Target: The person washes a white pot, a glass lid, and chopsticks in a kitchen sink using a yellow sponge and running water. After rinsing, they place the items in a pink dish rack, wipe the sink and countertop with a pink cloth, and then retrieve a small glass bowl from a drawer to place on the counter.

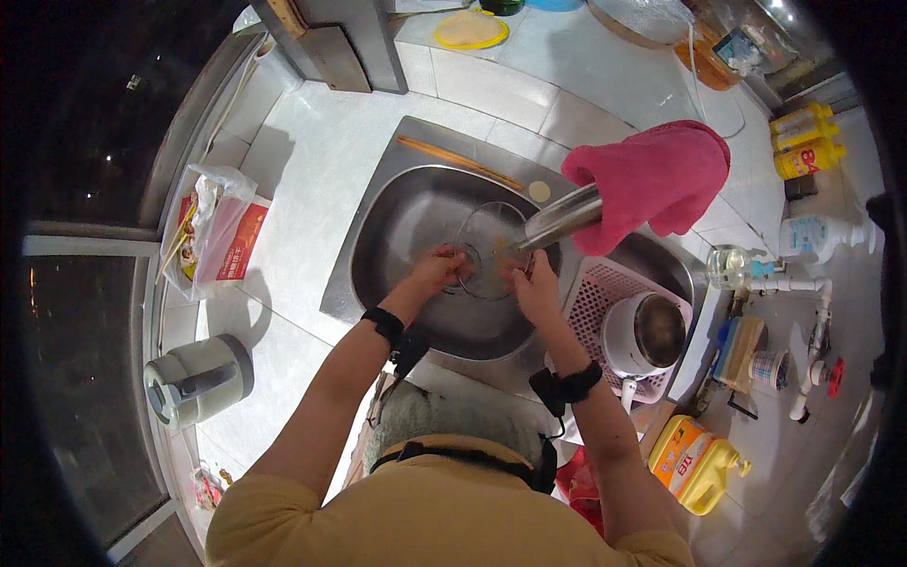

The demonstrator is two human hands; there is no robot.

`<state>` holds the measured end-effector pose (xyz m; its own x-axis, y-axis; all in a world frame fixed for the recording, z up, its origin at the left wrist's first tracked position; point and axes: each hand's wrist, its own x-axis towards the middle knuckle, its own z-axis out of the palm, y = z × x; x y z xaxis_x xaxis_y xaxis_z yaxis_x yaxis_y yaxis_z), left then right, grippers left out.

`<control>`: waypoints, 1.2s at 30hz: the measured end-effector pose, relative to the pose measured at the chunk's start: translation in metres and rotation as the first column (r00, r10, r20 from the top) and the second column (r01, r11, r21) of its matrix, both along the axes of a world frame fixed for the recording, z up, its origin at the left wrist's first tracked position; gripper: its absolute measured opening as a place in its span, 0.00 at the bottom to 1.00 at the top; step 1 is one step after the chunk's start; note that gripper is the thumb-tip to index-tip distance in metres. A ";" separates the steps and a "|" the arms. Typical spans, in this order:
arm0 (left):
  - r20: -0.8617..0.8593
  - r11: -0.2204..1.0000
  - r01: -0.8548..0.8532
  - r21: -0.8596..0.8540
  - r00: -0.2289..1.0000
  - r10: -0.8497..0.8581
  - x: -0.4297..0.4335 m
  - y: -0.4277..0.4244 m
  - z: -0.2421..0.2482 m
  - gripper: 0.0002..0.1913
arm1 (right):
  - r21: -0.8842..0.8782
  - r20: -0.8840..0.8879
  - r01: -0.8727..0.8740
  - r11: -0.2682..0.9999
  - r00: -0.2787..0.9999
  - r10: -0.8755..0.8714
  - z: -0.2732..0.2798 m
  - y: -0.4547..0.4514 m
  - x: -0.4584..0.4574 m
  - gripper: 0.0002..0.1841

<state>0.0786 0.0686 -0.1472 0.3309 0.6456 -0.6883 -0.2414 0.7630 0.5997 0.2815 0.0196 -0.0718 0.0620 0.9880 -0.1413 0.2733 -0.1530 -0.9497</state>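
Both my hands hold a clear glass bowl [490,275], tilted above the stainless steel sink basin [390,283]. My left hand [438,271] grips it by the base on the left. The fingers of my right hand [536,287] close on its rim on the right. Small yellowish bits show through the glass, but what they are cannot be told. Just beyond the bowl, the end of the metal tap [563,215] points down towards it. A pink cloth [648,181] is draped over the tap; whether water runs is unclear.
Chopsticks [460,162] lie along the sink's back rim. Right of my hands, a pink perforated basket [592,301] holds an upturned saucepan [623,337]. A yellow detergent jug [698,464] stands by my right arm. Leftward are a plastic jug [202,383] and a plastic bag [220,234].
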 end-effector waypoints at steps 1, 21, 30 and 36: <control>0.006 0.999 0.016 -0.045 1.000 -0.016 0.000 -0.002 -0.003 0.11 | -0.112 -0.034 0.010 0.994 0.999 -0.014 0.006 0.002 0.001 0.14; -0.687 0.583 0.630 0.513 0.709 -0.162 -0.027 0.005 0.109 0.15 | -0.819 -0.545 -0.164 0.549 0.518 -0.659 -0.027 0.016 0.003 0.31; -0.684 0.416 0.628 0.658 0.729 -0.021 -0.039 0.002 0.107 0.21 | -0.644 -0.760 -0.266 0.717 0.327 -0.562 -0.057 0.008 0.008 0.09; -0.415 0.899 0.175 0.401 0.910 0.008 -0.040 -0.005 0.092 0.23 | -0.480 -0.814 -0.224 0.848 0.475 -0.335 -0.035 -0.001 0.016 0.10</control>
<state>0.0383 0.0632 -0.0553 0.1551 0.8842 -0.4406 0.1400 0.4219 0.8958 0.2978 0.0188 -0.1070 -0.3121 0.7590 -0.5714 -0.6441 -0.6111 -0.4601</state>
